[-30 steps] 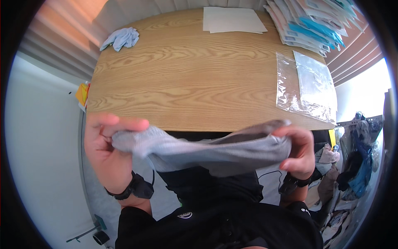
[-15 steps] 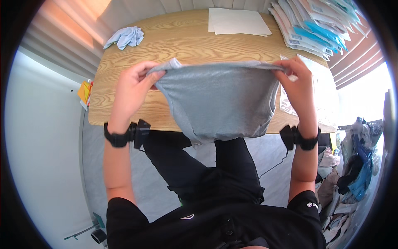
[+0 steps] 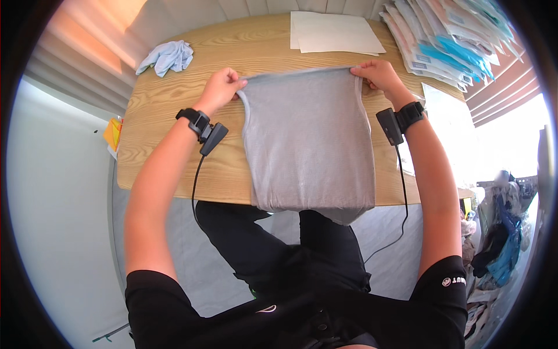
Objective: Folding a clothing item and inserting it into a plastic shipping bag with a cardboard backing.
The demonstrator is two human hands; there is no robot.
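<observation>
A light grey knit top (image 3: pixel 308 139), roughly rectangular, lies spread over the table. Its near end hangs past the front edge above my legs. My left hand (image 3: pixel 222 88) is closed, pinching the far left corner between thumb and fingers. At the far right corner my right hand (image 3: pixel 376 75) pinches the fabric in the same way. The far edge is pulled straight between the two hands, and a few soft creases run near the lower end.
The wooden table (image 3: pixel 168 134) carries a crumpled light blue cloth (image 3: pixel 167 58) at the back left and white paper sheets (image 3: pixel 337 33) at the back. A tall pile of plastic-packed items (image 3: pixel 447 43) stands back right. Bagged clothes (image 3: pixel 504 232) are heaped beyond the right side.
Both hands have moved farther away and closer together, carrying the top's far edge with them. The top, raised and sagging before, now lies flatter on the table.
</observation>
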